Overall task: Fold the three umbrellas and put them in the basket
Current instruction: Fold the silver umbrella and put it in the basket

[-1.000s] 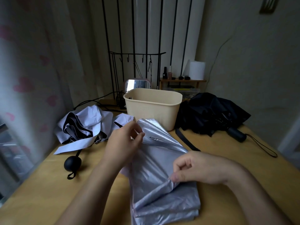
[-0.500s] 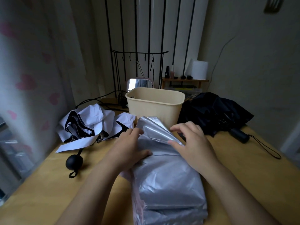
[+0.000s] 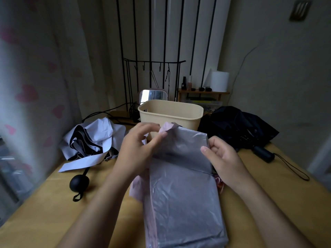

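A silver-grey umbrella (image 3: 182, 199) with a pale pink outer side lies lengthwise on the table in front of me, its cloth gathered in flat pleats. My left hand (image 3: 138, 149) pinches the cloth at its far left corner. My right hand (image 3: 220, 158) grips the right edge of the top flap. A white umbrella (image 3: 93, 138) with a black lining lies crumpled at the left, its round black handle (image 3: 79, 182) toward me. A black umbrella (image 3: 236, 127) lies loose at the right. The cream basket (image 3: 171, 111) stands just beyond the silver one.
The wooden table (image 3: 268, 185) runs to a curtain on the left and a wall on the right. Behind the basket stand a small mirror (image 3: 153, 95), a black wire rack (image 3: 154, 72) and a low shelf with a paper roll (image 3: 219, 81). The black umbrella's wrist strap (image 3: 293, 170) trails right.
Both hands have shifted along the silver umbrella's far end. The top flap has been smoothed flat and its pink corner turned up by my left hand; my right hand moved to the flap's right edge.
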